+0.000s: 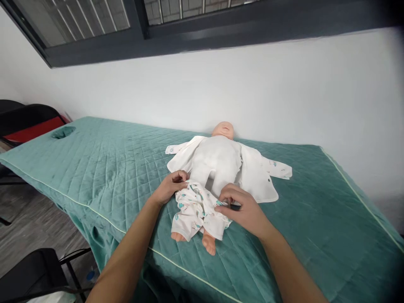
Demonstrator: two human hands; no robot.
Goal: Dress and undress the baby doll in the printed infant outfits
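Observation:
A baby doll [217, 153] with a white cloth body lies on its back, its head toward the wall. White patterned baby pants [198, 206] are bunched around its lower legs, and both feet stick out of the cuffs. My left hand [172, 185] pinches the waistband at its left side. At the right side of the waistband, my right hand [241, 206] grips the fabric between thumb and fingers. A white baby shirt [257, 176] lies spread open under the doll's torso, its patterned sleeves stretched out to both sides.
The doll lies on a bed with a green quilted cover [110, 168], which has a face hole [63, 132] at its far left end. Behind it stand a white wall [284, 92] and a dark window frame [195, 38]. Black chairs [34, 273] are at the left.

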